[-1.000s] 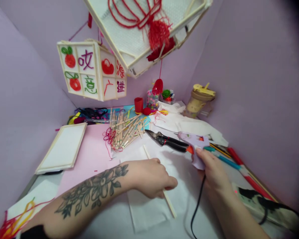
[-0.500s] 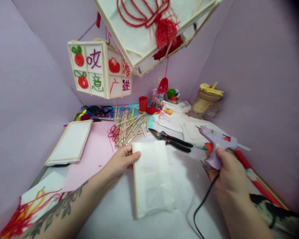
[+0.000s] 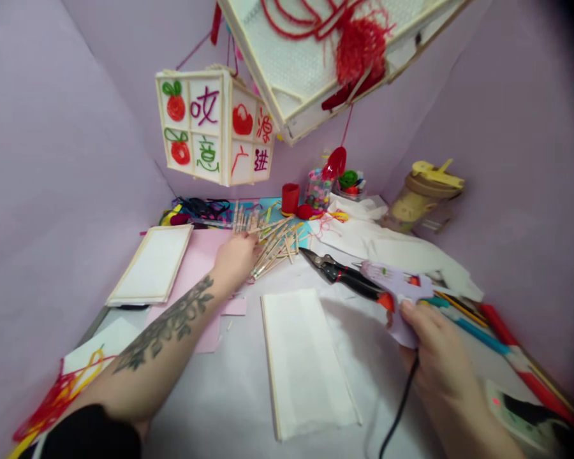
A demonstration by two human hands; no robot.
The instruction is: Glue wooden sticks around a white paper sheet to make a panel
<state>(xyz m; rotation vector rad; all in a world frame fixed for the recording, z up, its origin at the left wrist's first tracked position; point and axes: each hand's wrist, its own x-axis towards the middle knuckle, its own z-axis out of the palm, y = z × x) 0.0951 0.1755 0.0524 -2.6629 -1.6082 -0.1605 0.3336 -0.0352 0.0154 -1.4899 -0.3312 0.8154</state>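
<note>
My left hand (image 3: 238, 258) reaches over the near left part of a pile of thin wooden sticks (image 3: 280, 245). Its fingertips are bent down among the sticks and mostly hidden, so a hold on any of them cannot be made out. A lilac hot glue gun (image 3: 402, 290) is gripped in my right hand (image 3: 428, 331), nozzle pointing left, black cord hanging below. On the table between my arms lies a white rectangular panel (image 3: 310, 363) with thin wooden strips along its long sides. Black-handled pruning shears (image 3: 337, 271) lie just behind the glue gun's nozzle.
A finished-looking white framed panel (image 3: 152, 264) rests at left on pink paper (image 3: 205, 245). Overhead hang a decorated lantern (image 3: 196, 127) and a tilted white one (image 3: 306, 57). White cloth (image 3: 387, 245), a red cup (image 3: 290, 199) and a lidded tan cup (image 3: 411, 194) stand toward the back.
My left hand has let go of the white panel, which now lies flat on the table, and moved up to the sticks. The glue gun has shifted slightly left and down. The view has turned left.
</note>
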